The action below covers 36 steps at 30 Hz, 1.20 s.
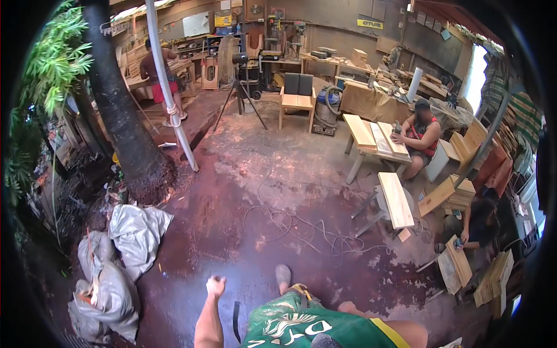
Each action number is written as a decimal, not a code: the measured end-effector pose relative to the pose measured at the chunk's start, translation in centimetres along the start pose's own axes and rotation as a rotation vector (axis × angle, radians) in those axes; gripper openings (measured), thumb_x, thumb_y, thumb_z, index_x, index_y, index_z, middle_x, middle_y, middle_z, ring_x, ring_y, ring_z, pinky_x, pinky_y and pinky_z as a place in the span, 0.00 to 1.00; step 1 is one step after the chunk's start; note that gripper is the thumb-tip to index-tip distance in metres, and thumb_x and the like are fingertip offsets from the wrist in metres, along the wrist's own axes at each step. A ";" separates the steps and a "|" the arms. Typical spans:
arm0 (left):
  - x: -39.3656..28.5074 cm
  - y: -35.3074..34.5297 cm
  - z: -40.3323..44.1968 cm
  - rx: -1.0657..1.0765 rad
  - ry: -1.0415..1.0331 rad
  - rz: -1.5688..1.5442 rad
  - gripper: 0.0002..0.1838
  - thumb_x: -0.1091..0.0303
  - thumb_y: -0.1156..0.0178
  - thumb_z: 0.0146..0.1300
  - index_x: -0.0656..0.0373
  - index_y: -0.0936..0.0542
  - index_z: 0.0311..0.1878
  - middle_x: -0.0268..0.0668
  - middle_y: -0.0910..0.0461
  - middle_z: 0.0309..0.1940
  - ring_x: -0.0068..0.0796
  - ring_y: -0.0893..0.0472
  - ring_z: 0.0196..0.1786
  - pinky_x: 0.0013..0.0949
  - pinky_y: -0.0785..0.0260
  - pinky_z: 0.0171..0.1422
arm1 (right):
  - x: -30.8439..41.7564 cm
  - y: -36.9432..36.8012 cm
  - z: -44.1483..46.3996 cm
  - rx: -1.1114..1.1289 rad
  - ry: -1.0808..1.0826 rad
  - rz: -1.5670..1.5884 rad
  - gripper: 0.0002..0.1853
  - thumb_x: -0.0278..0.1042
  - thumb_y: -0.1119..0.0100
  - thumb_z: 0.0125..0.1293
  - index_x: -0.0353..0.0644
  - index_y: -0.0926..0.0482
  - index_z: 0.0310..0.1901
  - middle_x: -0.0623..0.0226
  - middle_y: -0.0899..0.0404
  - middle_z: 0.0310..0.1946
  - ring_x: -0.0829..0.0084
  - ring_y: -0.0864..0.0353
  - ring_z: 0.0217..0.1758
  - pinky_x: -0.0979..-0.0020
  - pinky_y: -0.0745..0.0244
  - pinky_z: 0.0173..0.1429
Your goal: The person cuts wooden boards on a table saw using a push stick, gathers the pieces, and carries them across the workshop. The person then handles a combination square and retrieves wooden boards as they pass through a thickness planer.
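My left hand (pixel 216 286) hangs in front of me at the lower middle, above the dark red floor (pixel 203 249). Its fingers look curled in, and nothing shows in them. A thin black strip (pixel 236 322) lies to the right of my left forearm. My green garment (pixel 296 325) with white print and a yellow edge fills the bottom of the view. One foot (pixel 283 274) in a grey shoe points forward. I cannot see my right hand.
Stuffed pale sacks (pixel 139 235) lie at left by a tree trunk (pixel 125 110). Loose cords (pixel 313 229) tangle across the floor ahead. At right, people work at boards (pixel 396 200) on stands. A wooden chair (pixel 297 100), vacuum (pixel 328 110) and tripod fan (pixel 238 75) stand farther back.
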<state>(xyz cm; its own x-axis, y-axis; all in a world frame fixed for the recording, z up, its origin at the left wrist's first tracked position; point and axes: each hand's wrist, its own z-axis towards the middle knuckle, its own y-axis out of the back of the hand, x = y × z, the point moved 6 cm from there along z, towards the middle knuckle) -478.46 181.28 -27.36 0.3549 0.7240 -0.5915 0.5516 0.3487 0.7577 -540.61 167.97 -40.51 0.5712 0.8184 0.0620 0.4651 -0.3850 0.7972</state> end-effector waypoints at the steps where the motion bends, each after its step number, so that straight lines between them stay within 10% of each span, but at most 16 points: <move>1: -4.2 1.4 3.9 -0.056 -0.043 -0.065 0.25 0.55 0.32 0.60 0.64 0.16 0.55 0.53 0.14 0.50 0.47 0.14 0.54 0.41 0.24 0.62 | -1.6 -0.1 2.0 0.112 -0.123 0.230 0.12 0.44 0.39 0.53 0.46 0.12 0.31 0.61 0.12 0.37 0.60 0.12 0.42 0.58 0.18 0.45; 5: -10.0 -0.5 18.5 -0.069 -0.058 -0.323 0.23 0.59 0.31 0.61 0.65 0.17 0.56 0.51 0.14 0.49 0.43 0.14 0.54 0.38 0.23 0.60 | -7.4 6.7 12.7 0.220 -0.360 0.565 0.11 0.41 0.37 0.51 0.46 0.12 0.31 0.58 0.13 0.36 0.57 0.13 0.40 0.57 0.18 0.45; 8: -2.1 -6.4 26.6 0.068 0.119 -0.218 0.26 0.53 0.35 0.62 0.65 0.16 0.54 0.50 0.13 0.46 0.46 0.13 0.50 0.42 0.23 0.59 | -10.7 17.0 25.8 0.126 -0.118 0.352 0.10 0.39 0.36 0.50 0.46 0.12 0.31 0.56 0.13 0.35 0.54 0.13 0.39 0.56 0.18 0.45; 11: 2.1 -4.8 26.3 0.014 0.315 -0.225 0.19 0.58 0.37 0.58 0.69 0.13 0.39 0.42 0.14 0.28 0.34 0.15 0.32 0.40 0.23 0.37 | -12.2 33.9 40.8 -0.153 0.225 -0.115 0.07 0.38 0.36 0.49 0.45 0.14 0.25 0.53 0.14 0.33 0.52 0.14 0.36 0.55 0.19 0.42; 13: 2.4 -2.6 24.9 0.153 0.512 -0.326 0.16 0.61 0.45 0.64 0.66 0.18 0.37 0.51 0.13 0.34 0.45 0.14 0.33 0.50 0.24 0.43 | -13.7 50.3 47.2 -0.108 -0.289 0.823 0.13 0.41 0.44 0.63 0.41 0.18 0.29 0.60 0.19 0.18 0.65 0.19 0.17 0.62 0.22 0.27; 16: 5.0 -2.2 27.7 0.203 0.685 -0.318 0.17 0.58 0.44 0.63 0.64 0.16 0.37 0.50 0.13 0.36 0.45 0.14 0.38 0.49 0.24 0.46 | -17.6 60.3 63.7 -0.650 -0.124 0.772 0.10 0.32 0.43 0.64 0.40 0.17 0.43 0.62 0.16 0.24 0.67 0.18 0.21 0.63 0.22 0.28; 18: 4.8 -1.5 32.6 0.243 0.731 -0.276 0.17 0.57 0.43 0.63 0.62 0.15 0.37 0.50 0.13 0.37 0.46 0.14 0.41 0.49 0.24 0.49 | -22.3 58.8 79.0 -0.682 -0.089 0.960 0.16 0.30 0.42 0.63 0.41 0.19 0.53 0.61 0.14 0.32 0.67 0.16 0.26 0.63 0.20 0.32; 22: 2.8 0.4 50.9 0.347 0.597 -0.081 0.19 0.53 0.43 0.62 0.59 0.12 0.38 0.48 0.12 0.40 0.46 0.14 0.47 0.47 0.23 0.53 | -17.0 72.9 80.6 -0.386 -0.332 1.327 0.16 0.30 0.42 0.63 0.40 0.20 0.52 0.58 0.14 0.34 0.66 0.14 0.31 0.62 0.19 0.36; 25: -4.4 1.8 73.3 0.370 0.233 0.226 0.20 0.51 0.42 0.61 0.56 0.11 0.38 0.47 0.12 0.42 0.47 0.14 0.52 0.46 0.23 0.57 | -16.0 77.6 83.6 -0.513 0.009 0.659 0.10 0.32 0.42 0.64 0.37 0.16 0.42 0.53 0.15 0.33 0.65 0.13 0.30 0.62 0.18 0.30; 26: -7.0 3.3 80.3 0.159 0.256 0.189 0.22 0.49 0.41 0.60 0.57 0.11 0.42 0.50 0.13 0.46 0.49 0.16 0.55 0.46 0.24 0.60 | -17.3 76.4 85.1 -0.071 -0.324 1.022 0.11 0.34 0.42 0.64 0.35 0.16 0.37 0.54 0.14 0.33 0.65 0.12 0.29 0.63 0.18 0.29; 28: -21.5 11.6 90.6 0.119 0.245 0.037 0.23 0.48 0.40 0.59 0.57 0.13 0.47 0.53 0.15 0.47 0.52 0.17 0.56 0.46 0.26 0.63 | -20.4 73.0 88.5 -0.048 -0.467 1.241 0.11 0.33 0.42 0.64 0.35 0.15 0.39 0.58 0.13 0.30 0.66 0.13 0.29 0.63 0.16 0.34; 36: -41.8 18.9 125.9 -0.034 -0.040 -0.421 0.26 0.54 0.35 0.64 0.61 0.18 0.60 0.47 0.13 0.48 0.40 0.13 0.52 0.38 0.24 0.60 | -27.9 80.6 104.8 0.292 -0.284 0.520 0.15 0.41 0.46 0.66 0.43 0.14 0.43 0.53 0.14 0.42 0.57 0.13 0.42 0.55 0.17 0.47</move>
<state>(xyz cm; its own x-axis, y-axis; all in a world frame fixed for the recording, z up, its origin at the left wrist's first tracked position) -387.85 82.72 -23.05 0.1334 0.4908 -0.8610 0.6294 0.6291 0.4561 -448.16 69.34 -40.92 0.9084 0.3658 0.2023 0.2222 -0.8325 0.5076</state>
